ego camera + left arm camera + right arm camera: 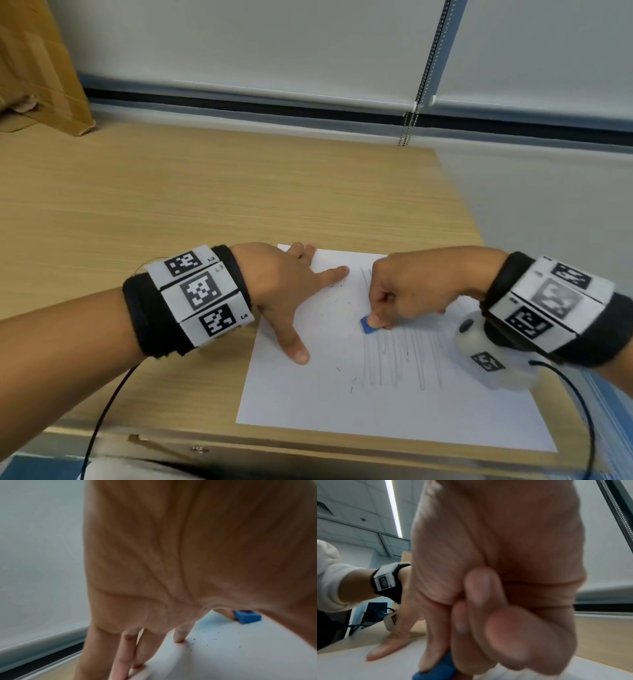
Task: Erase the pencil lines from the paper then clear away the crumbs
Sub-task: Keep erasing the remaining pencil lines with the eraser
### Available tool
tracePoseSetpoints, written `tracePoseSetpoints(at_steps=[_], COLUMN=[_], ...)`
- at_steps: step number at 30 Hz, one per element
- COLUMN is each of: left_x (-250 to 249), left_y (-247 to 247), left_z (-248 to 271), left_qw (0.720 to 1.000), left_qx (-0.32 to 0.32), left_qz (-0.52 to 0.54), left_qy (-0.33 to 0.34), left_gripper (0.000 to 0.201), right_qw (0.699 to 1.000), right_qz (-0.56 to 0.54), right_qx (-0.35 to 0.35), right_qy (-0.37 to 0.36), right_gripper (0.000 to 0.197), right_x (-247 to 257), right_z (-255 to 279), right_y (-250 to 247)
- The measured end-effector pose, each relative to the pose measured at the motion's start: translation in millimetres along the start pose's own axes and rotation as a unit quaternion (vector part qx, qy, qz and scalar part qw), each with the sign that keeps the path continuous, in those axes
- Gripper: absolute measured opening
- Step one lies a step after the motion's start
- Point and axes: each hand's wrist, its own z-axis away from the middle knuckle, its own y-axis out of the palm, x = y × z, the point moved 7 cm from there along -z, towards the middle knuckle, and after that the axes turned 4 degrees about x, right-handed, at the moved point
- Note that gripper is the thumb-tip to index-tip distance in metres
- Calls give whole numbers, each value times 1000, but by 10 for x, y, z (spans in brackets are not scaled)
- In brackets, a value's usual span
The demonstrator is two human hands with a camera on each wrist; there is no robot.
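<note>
Blue rubber eraser (368,325) pinched in your right hand (407,294): rub along the grey pencil lines (404,359) while your flat, spread left hand (281,291) pins the white paper sheet (308,404) beside them.

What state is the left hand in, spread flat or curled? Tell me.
Spread flat. The left hand presses the paper with straight, splayed fingers and thumb, holding nothing.

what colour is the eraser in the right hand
Blue. The eraser, pinched in the right hand against the paper, shows best in the left wrist view.
</note>
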Motion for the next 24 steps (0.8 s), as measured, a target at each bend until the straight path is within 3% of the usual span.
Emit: tracePoseSetpoints(at_steps=[5, 10, 14, 16, 20, 24], left_x=[-3, 5, 10, 11, 0, 4], left_y=[3, 4, 4, 5, 0, 3], left_z=[5, -4, -6, 3, -5, -4], left_qw=[1000, 1000, 1000, 1000, 1000, 1000], left_qx=[3, 1, -10, -12, -12, -12], left_qz=[0, 6, 1, 3, 6, 8], left_qy=[-4, -3, 1, 1, -2, 0], left_gripper=[135, 136, 135, 135, 135, 135], right_qw=[990, 1000, 992, 993, 999, 992], right_qz=[13, -18, -33, -25, -22, -9], right_qx=[-141, -9, -116, -107, -25, -124], right_qy=[-2, -15, -24, -30, -32, -20], right_gripper=[49, 46, 50, 50, 47, 50], right_x=[-94, 33, -14, 8, 84, -35], right_z=[-137, -23, -121, -110, -37, -10], right_y=[-269, 17, -202, -127, 53, -89])
